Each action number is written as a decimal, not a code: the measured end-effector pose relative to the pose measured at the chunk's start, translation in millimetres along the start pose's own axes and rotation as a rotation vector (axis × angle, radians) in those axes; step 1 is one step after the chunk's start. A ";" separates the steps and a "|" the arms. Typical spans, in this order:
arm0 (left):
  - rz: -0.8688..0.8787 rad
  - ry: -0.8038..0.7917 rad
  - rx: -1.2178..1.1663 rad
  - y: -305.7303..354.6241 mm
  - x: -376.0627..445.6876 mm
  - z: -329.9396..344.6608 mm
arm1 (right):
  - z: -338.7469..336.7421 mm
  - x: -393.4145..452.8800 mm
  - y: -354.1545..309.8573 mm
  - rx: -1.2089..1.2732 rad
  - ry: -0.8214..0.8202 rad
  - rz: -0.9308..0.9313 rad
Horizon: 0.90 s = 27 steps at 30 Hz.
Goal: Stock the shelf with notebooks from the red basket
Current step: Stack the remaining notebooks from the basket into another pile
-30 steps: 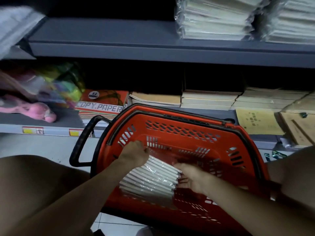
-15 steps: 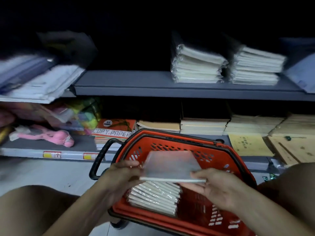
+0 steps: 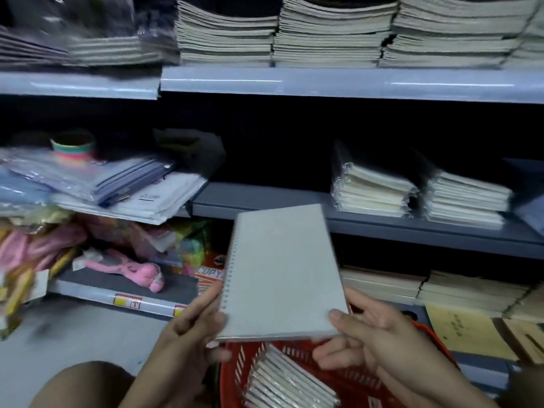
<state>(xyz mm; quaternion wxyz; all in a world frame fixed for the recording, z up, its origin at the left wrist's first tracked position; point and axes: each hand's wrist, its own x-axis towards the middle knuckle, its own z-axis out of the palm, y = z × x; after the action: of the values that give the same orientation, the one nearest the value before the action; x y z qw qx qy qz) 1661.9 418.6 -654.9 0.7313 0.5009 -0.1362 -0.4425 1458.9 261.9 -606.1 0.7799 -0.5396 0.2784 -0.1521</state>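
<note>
left hand (image 3: 192,325) + right hand (image 3: 363,328) pinched near corners of grey spiral-bound notebook (image 3: 282,272), cover up, likely for sliding in flat | held above red plastic basket (image 3: 424,375) | faced bare spot on grey metal shelf (image 3: 259,198)

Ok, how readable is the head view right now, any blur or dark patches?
Head view: the left shelf items are motion-smeared; the spiral notebook, held by the left hand and right hand, is fairly sharp. The gap above the middle shelf is nearly black. The shelf edges bow from wide-angle distortion.
</note>
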 end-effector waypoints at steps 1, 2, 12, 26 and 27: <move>0.017 -0.010 0.002 6.1 4.0 2.2 | 0.2 7.1 -3.2 -0.008 0.007 -0.018; 0.034 -0.022 0.003 11.3 9.9 2.7 | -0.1 15.0 -6.1 -0.020 0.013 -0.034; 0.102 -0.079 0.031 52.2 86.4 14.0 | -11.7 92.4 -24.8 0.005 0.129 -0.093; 0.353 0.271 0.559 48.1 173.8 12.6 | -18.5 184.1 -29.2 -0.086 0.448 -0.163; 0.381 0.278 0.593 45.7 177.7 12.2 | -18.0 185.9 -26.6 -0.118 0.483 -0.202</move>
<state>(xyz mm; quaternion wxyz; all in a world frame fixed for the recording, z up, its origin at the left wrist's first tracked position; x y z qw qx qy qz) 1778.9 276.7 -653.6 0.6353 0.7116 -0.2487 -0.1679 1598.3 138.5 -636.4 0.6388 -0.5571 0.4097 -0.3371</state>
